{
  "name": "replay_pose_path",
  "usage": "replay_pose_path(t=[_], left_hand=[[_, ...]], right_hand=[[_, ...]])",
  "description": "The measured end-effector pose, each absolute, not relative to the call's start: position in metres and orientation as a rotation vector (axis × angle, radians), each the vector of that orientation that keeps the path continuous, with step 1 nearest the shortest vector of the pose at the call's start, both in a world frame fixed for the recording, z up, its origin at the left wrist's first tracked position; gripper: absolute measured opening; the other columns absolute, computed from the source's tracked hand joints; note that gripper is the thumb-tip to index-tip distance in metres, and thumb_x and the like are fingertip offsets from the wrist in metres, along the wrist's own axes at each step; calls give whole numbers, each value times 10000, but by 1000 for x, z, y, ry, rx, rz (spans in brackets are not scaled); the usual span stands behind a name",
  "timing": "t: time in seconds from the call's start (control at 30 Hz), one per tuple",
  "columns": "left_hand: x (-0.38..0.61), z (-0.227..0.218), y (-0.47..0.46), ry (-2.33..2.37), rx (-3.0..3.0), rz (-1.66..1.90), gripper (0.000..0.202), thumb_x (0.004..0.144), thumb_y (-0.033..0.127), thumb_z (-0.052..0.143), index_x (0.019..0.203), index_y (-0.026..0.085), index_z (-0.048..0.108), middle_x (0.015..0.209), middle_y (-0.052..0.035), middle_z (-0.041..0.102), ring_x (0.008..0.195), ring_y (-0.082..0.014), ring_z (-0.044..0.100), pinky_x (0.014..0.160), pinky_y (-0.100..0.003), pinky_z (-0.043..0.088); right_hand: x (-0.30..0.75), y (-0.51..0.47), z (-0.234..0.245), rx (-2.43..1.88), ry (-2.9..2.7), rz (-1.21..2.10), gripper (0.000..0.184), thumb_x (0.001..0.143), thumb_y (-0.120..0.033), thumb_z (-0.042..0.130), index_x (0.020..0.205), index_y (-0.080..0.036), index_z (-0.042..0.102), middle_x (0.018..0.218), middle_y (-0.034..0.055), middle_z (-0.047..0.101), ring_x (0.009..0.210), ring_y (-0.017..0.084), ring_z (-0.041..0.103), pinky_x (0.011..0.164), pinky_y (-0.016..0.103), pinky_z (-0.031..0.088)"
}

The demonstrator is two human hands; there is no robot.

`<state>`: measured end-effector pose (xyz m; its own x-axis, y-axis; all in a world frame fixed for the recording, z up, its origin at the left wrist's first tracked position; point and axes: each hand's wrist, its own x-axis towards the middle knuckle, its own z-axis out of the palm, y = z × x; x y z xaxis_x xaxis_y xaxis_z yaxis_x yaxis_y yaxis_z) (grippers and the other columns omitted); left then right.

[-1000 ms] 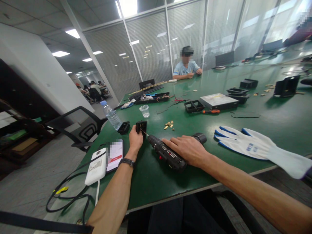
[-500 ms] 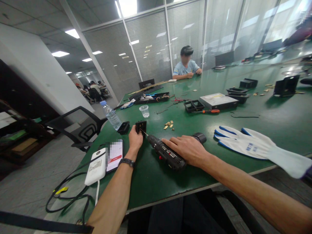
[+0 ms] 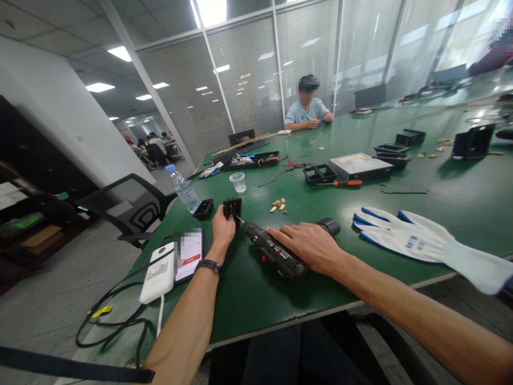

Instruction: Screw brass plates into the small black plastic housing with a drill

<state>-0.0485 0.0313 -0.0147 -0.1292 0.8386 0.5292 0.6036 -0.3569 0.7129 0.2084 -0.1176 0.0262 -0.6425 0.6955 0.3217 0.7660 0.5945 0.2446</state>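
My left hand (image 3: 223, 227) is closed on a small black plastic box (image 3: 233, 207), which stands on edge on the green table. My right hand (image 3: 306, 243) wraps round a black cordless drill (image 3: 272, 250) lying on its side. The drill's thin bit points left and reaches the face of the box; whether it sits in a screw is too small to tell. Several small brass-coloured hinges (image 3: 277, 205) lie in a loose pile beyond the drill. Another black plastic box (image 3: 203, 209) rests left of my left hand, beside a water bottle (image 3: 183, 188).
A clear plastic cup (image 3: 238, 182) stands beyond my left hand. On the left lie a phone (image 3: 189, 254) and a white power bank (image 3: 157, 274) with cables. A white-and-blue glove (image 3: 404, 238) and an orange-handled screwdriver (image 3: 348, 183) lie to the right. A person (image 3: 308, 107) sits across the table.
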Motion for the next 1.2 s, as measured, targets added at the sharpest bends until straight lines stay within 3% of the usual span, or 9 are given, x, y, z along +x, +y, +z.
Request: replay_pose_path(t=[0.37,1.2], left_hand=[[-48,-14,31,1662,1911,1464,186,810,111,556,975,168,620,906,-66,694,832,-209,648,761,-288,474],[-49,-14,30,1630,1887,1491,210,807,126,575,1004,158,644,940,-83,699,874,-218,653,859,-328,495]], right_hand=[[208,-116,24,-1215,-2617,-571,604,897,-198,558,1452,-209,319,1012,36,629,830,217,632,682,348,402],[207,-117,27,-1224,-2641,-555,600,895,-188,553,1449,-193,323,1019,49,638,834,219,639,693,350,426]])
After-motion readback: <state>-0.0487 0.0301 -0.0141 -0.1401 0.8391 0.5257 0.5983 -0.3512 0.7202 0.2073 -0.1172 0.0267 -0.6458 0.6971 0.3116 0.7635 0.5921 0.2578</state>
